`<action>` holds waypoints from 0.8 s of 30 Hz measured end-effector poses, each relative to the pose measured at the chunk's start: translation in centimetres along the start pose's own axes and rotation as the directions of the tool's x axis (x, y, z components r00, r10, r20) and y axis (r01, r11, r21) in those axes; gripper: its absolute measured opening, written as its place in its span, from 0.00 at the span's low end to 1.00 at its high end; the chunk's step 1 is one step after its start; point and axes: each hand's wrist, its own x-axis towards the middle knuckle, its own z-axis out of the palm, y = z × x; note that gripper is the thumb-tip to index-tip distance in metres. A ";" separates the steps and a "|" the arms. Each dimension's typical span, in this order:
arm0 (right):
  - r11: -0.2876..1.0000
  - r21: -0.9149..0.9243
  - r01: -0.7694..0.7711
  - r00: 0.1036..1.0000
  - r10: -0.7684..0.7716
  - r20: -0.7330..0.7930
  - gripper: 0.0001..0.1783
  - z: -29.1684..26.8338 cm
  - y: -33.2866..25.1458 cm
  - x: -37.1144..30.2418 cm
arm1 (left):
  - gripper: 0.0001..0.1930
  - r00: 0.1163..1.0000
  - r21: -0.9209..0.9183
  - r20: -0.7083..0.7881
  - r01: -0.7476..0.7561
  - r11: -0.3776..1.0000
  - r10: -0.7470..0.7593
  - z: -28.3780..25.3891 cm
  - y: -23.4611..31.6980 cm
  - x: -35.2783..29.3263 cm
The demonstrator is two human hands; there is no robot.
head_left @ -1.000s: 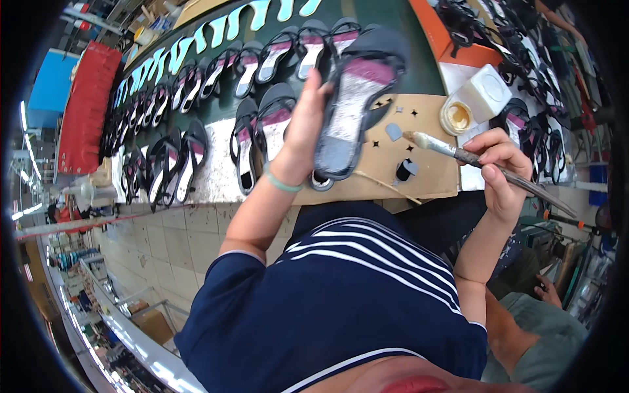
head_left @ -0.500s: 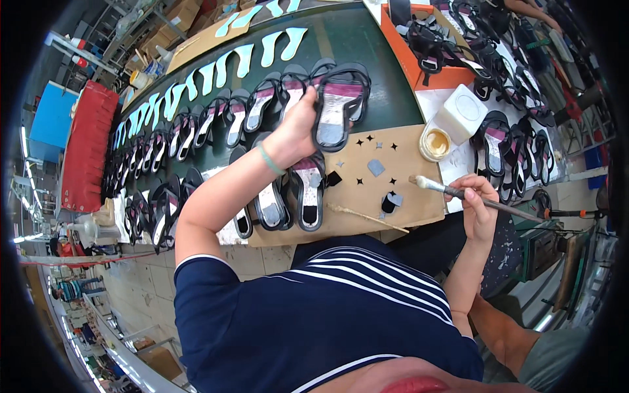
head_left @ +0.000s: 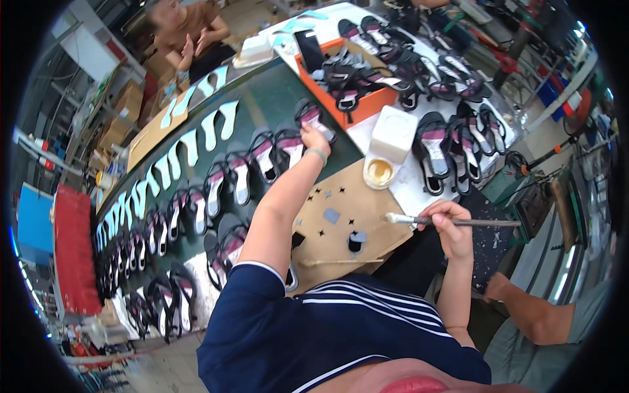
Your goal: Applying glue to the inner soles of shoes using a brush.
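My left hand [head_left: 315, 139] is stretched far forward, closed on the heel end of a black strappy sandal [head_left: 313, 116] with a purple and whitish insole. That sandal is at the right end of a row of similar sandals [head_left: 264, 157] on the green table [head_left: 262, 111]. In my right hand [head_left: 451, 229] a long-handled brush [head_left: 485, 223] lies sideways, pinched between thumb and fingers. Its pale bristles point left, above a brown cardboard sheet [head_left: 311, 219]. Beyond the brush stands an open jar of yellowish paste [head_left: 379, 173], touching a white square-sided container [head_left: 393, 131].
Grey patches [head_left: 331, 215] and a thin stick [head_left: 344, 262] lie on the cardboard. An orange box [head_left: 357, 110] of black straps stands beyond. More sandals [head_left: 434, 147] cover the white surface at right. Pale curved pieces [head_left: 185, 148] line the table. Another person [head_left: 190, 33] is across it; another's arm [head_left: 534, 314] is close at right.
My left hand has carried the sandal forward, from above the cardboard to the end of the row. The view has turned, bringing a person across the table into sight. My right hand still holds the brush.
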 end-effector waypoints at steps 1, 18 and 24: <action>1.000 -0.008 0.011 0.999 -0.011 -0.039 0.07 -0.6 -0.2 -0.7 | 0.30 0.998 0.066 0.065 -0.025 0.998 0.020 0.7 0.7 -1.8; 0.999 0.035 -0.030 0.998 0.029 0.050 0.08 2.4 1.4 2.2 | 0.29 0.499 0.049 0.823 0.416 0.908 -0.272 -13.0 18.1 1.8; 1.000 0.011 0.007 1.000 -0.007 0.016 0.08 2.4 0.6 0.9 | 0.21 0.693 0.247 0.721 -0.268 0.931 0.009 -13.7 18.0 2.4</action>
